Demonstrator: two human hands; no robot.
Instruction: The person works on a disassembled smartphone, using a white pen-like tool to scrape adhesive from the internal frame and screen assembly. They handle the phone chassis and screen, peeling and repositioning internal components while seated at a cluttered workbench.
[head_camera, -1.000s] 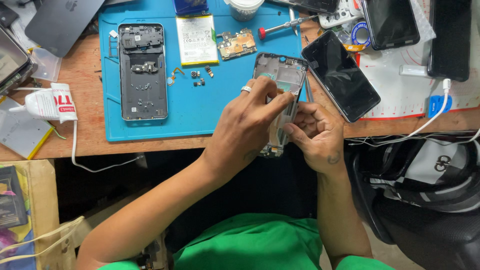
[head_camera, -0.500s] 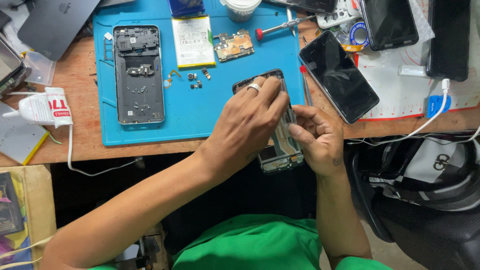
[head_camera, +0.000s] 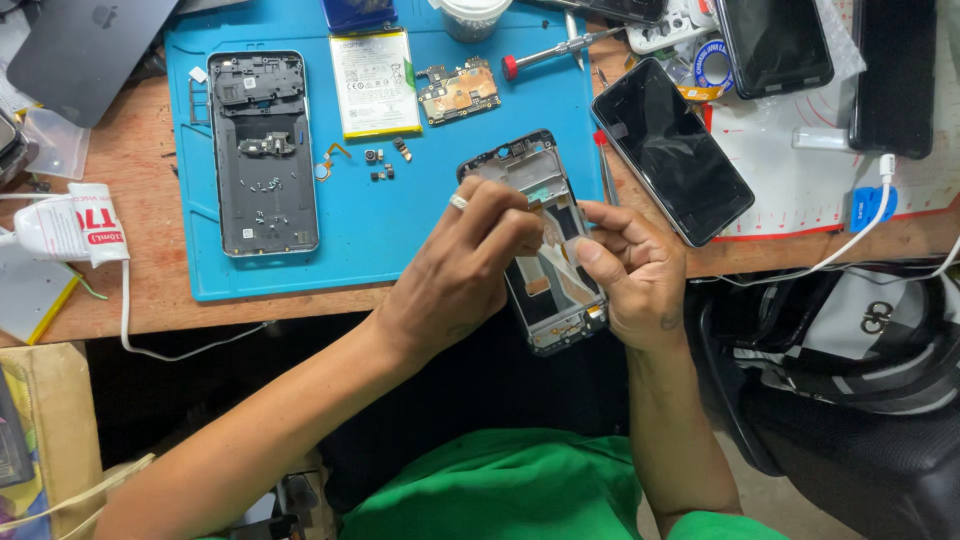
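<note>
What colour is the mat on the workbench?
Bright blue; the work mat shows clearly in the head view.

Bright, even overhead light; sharp focus

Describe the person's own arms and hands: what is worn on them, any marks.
Both forearms are bare, with no sleeves reaching them and no gloves. The left hand wears a plain silver-coloured ring on one finger. The right hand wears nothing; a small dark mark shows near its wrist. A green shirt covers the body below.
</note>
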